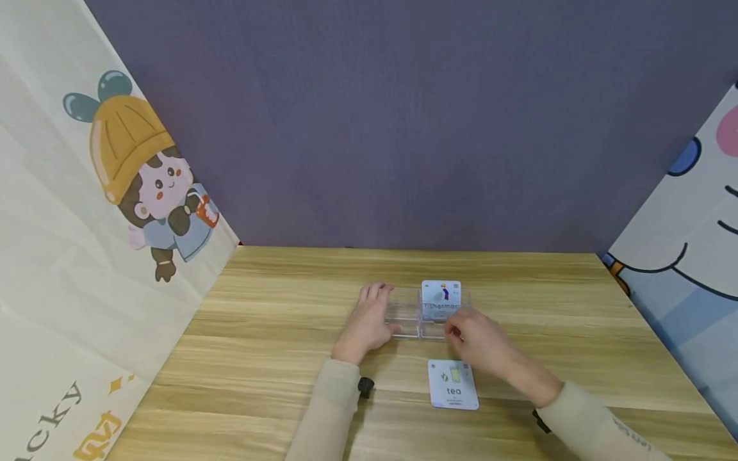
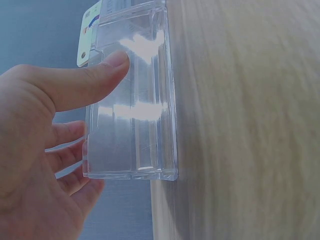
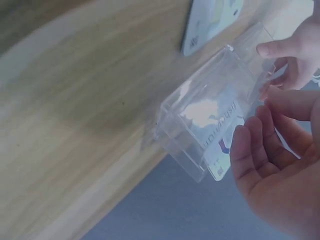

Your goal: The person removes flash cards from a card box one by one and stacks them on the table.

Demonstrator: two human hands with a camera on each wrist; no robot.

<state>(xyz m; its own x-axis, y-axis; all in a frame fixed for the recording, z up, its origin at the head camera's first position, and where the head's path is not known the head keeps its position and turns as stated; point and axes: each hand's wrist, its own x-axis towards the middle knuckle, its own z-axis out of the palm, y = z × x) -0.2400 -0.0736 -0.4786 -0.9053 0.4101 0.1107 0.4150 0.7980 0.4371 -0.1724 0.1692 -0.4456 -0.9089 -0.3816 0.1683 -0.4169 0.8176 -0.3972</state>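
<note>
A clear plastic card holder (image 1: 403,312) with side-by-side compartments stands on the table. My left hand (image 1: 369,323) grips its left end; in the left wrist view the thumb lies on the front wall (image 2: 115,145) and the fingers reach behind. A white card reading "fisherman" (image 1: 441,294) sits in the right compartment, its top edge rising above the holder. My right hand (image 1: 481,342) hovers just in front of that compartment. Its fingers (image 3: 242,155) are loosely bent, and nothing shows between them and the thumb in the right wrist view.
A square card reading "tea" (image 1: 453,384) lies flat on the wooden table (image 1: 277,358), in front of the holder. Behind the table rises a grey-blue panel (image 1: 369,128). Printed sheets with cartoon figures hang at left and right.
</note>
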